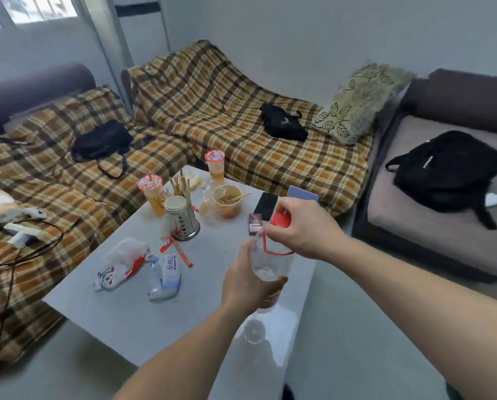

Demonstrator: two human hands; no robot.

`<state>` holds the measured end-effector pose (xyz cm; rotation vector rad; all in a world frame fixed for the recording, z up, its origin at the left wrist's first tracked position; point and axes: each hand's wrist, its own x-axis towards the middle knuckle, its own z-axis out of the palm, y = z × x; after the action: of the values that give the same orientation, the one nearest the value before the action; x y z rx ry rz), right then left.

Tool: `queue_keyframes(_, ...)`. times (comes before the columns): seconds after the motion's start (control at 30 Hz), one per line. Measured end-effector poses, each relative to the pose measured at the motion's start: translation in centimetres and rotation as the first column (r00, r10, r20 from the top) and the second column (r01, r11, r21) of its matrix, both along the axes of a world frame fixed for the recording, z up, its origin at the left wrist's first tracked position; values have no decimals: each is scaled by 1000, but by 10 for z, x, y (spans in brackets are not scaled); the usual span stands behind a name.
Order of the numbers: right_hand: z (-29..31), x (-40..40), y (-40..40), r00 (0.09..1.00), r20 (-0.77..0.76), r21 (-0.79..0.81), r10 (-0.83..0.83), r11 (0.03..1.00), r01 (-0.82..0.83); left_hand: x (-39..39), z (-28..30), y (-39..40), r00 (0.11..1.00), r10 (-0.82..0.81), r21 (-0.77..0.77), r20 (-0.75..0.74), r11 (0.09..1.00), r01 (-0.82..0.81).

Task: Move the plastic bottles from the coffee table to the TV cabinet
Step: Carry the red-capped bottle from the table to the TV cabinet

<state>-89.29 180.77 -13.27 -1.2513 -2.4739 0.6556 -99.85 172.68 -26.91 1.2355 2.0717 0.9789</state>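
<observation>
Clear thin plastic, red cap and red carry loop: the bottle (272,264) is upright over the near right part of the coffee table (120,307), whether lifted or just touching I can't tell. Looks nearly empty, so light, probably top-heavy with the cap; walls likely flex if squeezed, and smooth plastic may slip. Left hand (246,284) wraps the lower body, closed on it. Right hand (305,229) pinches the cap (279,219), fingers closed around it. Best hold, I'd say: body low, plus the cap or loop. A small pink-capped item (255,225) sits just behind. Farther back: drink cups (152,194), a noodle bowl (228,200), a steel canister (182,220), wrappers (163,272).
</observation>
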Motion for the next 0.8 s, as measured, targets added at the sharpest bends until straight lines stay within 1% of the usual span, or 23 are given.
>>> queue_keyframes(0.07,11,17,-22,999,30,-2,-36,999,36,11,7,-19,998,-65,7,-20,998,65)
queue_keyframes(0.17,22,42,-54,992,70,-28,-103,994,105,27,13,-46,987,-159,-33,-19,987,158)
queue_keyframes(0.27,34,67,-82,977,89,-29,-192,980,195,43,25,-66,965,-260,-8,-25,966,260)
queue_keyframes(0.43,56,117,-121,944,93,-4,-317,948,319,82,49,-84,903,-429,49,-18,902,430)
queue_keyframes(0.57,66,170,-152,905,99,35,-415,910,413,122,64,-94,828,-558,65,-59,825,561)
queue_keyframes(0.73,73,231,-201,870,96,85,-484,875,477,177,76,-129,768,-631,67,-109,766,639)
queue_keyframes(0.8,73,250,-219,856,114,128,-504,862,490,197,80,-145,753,-650,70,-101,750,657)
